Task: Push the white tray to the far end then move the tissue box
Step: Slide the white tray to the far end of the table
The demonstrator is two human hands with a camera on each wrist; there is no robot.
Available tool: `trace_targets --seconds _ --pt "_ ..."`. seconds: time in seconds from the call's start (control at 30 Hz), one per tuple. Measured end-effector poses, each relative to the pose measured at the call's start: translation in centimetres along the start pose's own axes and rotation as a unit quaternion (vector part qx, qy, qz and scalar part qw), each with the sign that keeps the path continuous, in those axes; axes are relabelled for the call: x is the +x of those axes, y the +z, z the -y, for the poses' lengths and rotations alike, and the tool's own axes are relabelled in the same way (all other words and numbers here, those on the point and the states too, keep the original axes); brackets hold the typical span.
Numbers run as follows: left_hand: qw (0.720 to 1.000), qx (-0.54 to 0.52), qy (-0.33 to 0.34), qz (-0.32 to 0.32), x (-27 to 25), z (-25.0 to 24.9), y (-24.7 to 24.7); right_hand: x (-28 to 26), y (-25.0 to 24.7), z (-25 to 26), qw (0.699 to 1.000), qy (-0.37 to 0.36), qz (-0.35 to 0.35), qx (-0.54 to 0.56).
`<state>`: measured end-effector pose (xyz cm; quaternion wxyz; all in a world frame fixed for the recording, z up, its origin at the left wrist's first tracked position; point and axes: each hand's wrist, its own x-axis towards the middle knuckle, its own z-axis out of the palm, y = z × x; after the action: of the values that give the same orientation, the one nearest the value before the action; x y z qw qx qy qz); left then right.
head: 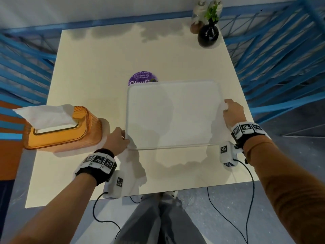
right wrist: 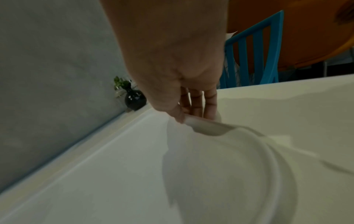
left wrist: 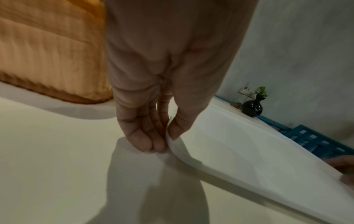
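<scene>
Both hands pinch white tray [head: 173, 114] rims — left hand [head: 117, 140], right hand [head: 233, 112].

Bright head view with bowed edges; both wrist views dim, soft.

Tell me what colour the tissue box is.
The tissue box is orange with a ribbed side, and a white tissue sticks out. The head view shows it best.

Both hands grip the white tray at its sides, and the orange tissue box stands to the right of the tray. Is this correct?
Not quite: in the head view the orange tissue box stands to the left of the white tray, beside the left hand. The right hand and the left do grip its sides.
</scene>
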<state>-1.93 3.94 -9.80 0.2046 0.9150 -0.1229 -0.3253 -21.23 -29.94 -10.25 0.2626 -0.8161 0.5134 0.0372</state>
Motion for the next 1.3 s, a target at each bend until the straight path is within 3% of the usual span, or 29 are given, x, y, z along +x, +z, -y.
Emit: trace_targets --seconds 0.2,0.3,0.5,0.77,0.97,1.3 --pt "0.998 -0.066 0.012 -0.013 -1.7 1.8 -0.2 -5.4 -0.9 -3.5 0.997 0.026 -0.025 0.061" --pt "0.995 -0.089 0.011 -0.042 -1.6 1.4 0.0 -7.9 -0.2 -4.4 0.994 0.061 0.002 0.094" --pt "0.989 -0.121 0.012 -0.090 -0.6 0.8 0.9 -7.6 1.2 -3.7 0.987 0.062 -0.023 0.146" --pt "0.980 -0.098 0.004 -0.175 2.1 -1.2 0.2 -1.5 1.7 -0.2 0.988 0.021 -0.035 0.147" --pt "0.977 -0.065 -0.025 -0.201 8.2 -3.3 -1.8 5.2 2.0 3.3 0.986 -0.009 -0.061 0.158" --pt "0.963 -0.091 -0.034 -0.252 18.0 -7.4 -5.4 16.5 3.2 9.2 0.982 0.000 -0.090 0.168"
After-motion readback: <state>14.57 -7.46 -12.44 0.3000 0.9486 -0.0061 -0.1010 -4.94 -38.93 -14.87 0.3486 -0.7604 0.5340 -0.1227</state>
